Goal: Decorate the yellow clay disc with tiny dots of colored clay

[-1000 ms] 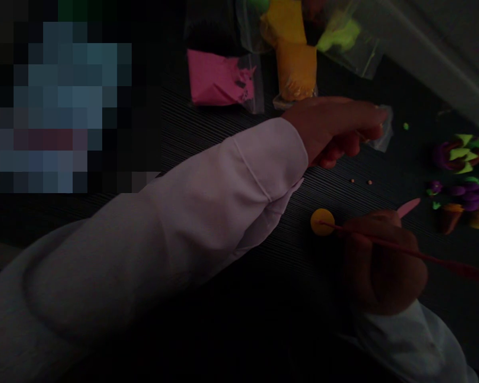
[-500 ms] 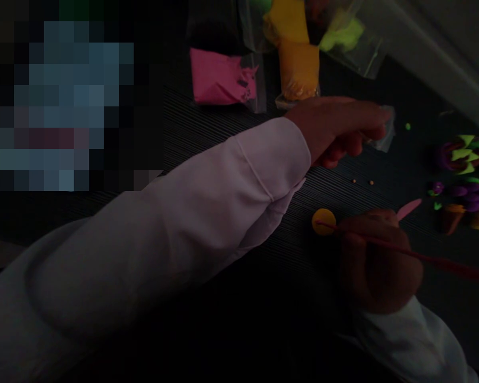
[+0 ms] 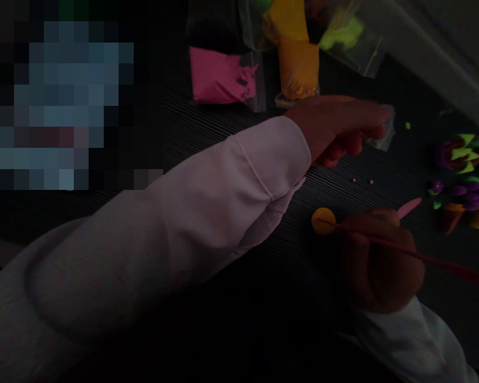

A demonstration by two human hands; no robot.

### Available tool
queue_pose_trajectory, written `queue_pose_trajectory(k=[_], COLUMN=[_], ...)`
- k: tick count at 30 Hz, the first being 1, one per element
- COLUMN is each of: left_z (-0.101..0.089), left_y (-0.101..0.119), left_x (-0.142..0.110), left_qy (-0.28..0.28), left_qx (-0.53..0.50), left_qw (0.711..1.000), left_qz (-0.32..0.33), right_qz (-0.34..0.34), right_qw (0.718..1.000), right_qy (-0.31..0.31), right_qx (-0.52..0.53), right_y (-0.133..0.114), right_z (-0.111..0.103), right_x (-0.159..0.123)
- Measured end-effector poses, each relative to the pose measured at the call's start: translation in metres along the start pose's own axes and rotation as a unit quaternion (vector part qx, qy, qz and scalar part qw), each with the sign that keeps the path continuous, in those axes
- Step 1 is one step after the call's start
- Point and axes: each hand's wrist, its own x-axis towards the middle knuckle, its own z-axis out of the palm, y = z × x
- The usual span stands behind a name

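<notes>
My left hand (image 3: 339,127), reaching in from the left in a pale sleeve, has its fingers closed around a small piece of clear plastic (image 3: 385,133) that pokes out past the fingertips. Lower right, my right hand (image 3: 383,260) grips a thin pink modelling tool (image 3: 407,251). The tool's tip meets a flat yellow clay disc (image 3: 323,227) on the dark table. A pink blade-shaped piece (image 3: 409,208) sticks out behind the right hand; whether it is held cannot be seen. Two tiny brownish balls (image 3: 371,182) lie between the hands.
Bags of pink clay (image 3: 215,77), orange clay (image 3: 299,66) and yellow-green clay (image 3: 343,34) lie at the back. Small purple, green and yellow clay shapes (image 3: 473,197) crowd the right edge. A tiny green bit (image 3: 407,126) sits beyond the left hand. The upper left is pixelated.
My right hand has shifted very slightly, with the tool tip still on the yellow disc. The left hand stays put.
</notes>
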Motion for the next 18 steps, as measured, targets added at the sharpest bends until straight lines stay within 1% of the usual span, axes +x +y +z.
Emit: queue_pose_trajectory(k=[2,5,9,12,15,18], left_z=[0.0001,0.0003,-0.0006,-0.0019,-0.0019,-0.0006], left_y=[0.0003,0.0011,0.0014,0.0013,0.0016,0.0020], left_x=[0.0000,-0.0012,-0.0022,-0.0011,-0.0002,-0.0009], left_qy=[-0.006,-0.006,0.000,-0.013,-0.022,-0.012], left_qx=[-0.001,0.001,0.000,-0.003,-0.006,-0.003], left_qw=[1.000,1.000,1.000,1.000,1.000,1.000], left_qz=[0.001,0.010,0.007,-0.002,-0.009,-0.006], right_qz=[0.005,0.002,-0.006,-0.018,-0.009,0.006], right_qw=[1.000,0.999,1.000,0.999,1.000,1.000], right_qy=[-0.002,0.029,0.005,0.025,-0.006,0.008], right_qx=[-0.004,0.011,0.000,0.026,0.010,0.018], right_y=[0.0003,0.0024,0.0055,0.0060,0.0049,0.0029], right_z=[0.0004,0.0004,-0.0009,-0.0015,-0.0023,-0.0040], right_x=[-0.0006,-0.0025,-0.0036,-0.0026,-0.0029,-0.0069])
